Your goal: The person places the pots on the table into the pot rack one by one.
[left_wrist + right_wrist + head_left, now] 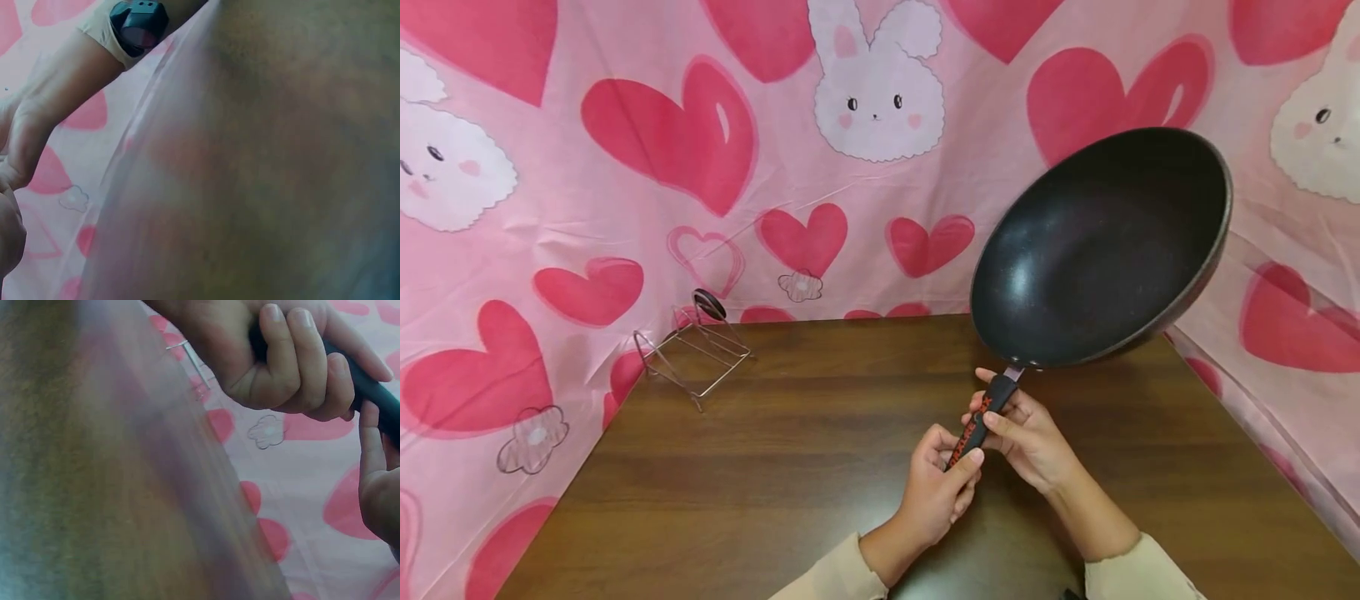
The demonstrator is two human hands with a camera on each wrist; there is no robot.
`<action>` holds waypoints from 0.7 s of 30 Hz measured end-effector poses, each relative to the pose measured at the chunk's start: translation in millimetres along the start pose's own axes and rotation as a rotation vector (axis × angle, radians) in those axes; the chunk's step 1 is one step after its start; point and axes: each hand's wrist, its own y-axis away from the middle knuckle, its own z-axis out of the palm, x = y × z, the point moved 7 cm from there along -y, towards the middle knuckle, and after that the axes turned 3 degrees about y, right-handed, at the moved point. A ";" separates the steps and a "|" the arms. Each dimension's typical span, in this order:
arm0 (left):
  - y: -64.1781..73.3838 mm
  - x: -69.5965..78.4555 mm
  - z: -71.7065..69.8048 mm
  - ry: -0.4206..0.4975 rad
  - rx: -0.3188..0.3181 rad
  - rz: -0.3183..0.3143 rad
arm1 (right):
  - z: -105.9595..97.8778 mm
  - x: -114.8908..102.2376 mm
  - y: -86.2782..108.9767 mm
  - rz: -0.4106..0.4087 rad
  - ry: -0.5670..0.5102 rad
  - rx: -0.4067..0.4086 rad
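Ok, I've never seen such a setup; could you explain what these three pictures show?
No machine here: a person works bare-handed. The large picture comes from a camera worn on the head; the smaller two, partly blurred, from wrist cameras, one per arm. The left hand grips the end of a black handle with red lettering; the right hand holds it nearer the deep, round black pan, tilted so its inside shows. On the brown wood-grain table stands a silver wire rack with a dark round piece at its top. Pink cloth printed with hearts and rabbits hangs behind.
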 end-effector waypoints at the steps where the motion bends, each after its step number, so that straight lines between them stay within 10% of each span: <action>1: -0.2 0.9 -0.2 -0.009 -0.011 0.000 | 0.6 -1.6 -0.7 -0.009 0.015 -0.002; 14: -0.5 5.8 -9.3 -0.350 0.204 -0.070 | -23.6 -16.4 2.7 -0.060 0.255 0.245; 21: -1.1 0.3 -9.9 -0.331 0.467 0.179 | -15.1 -5.3 -0.7 -0.014 0.396 0.333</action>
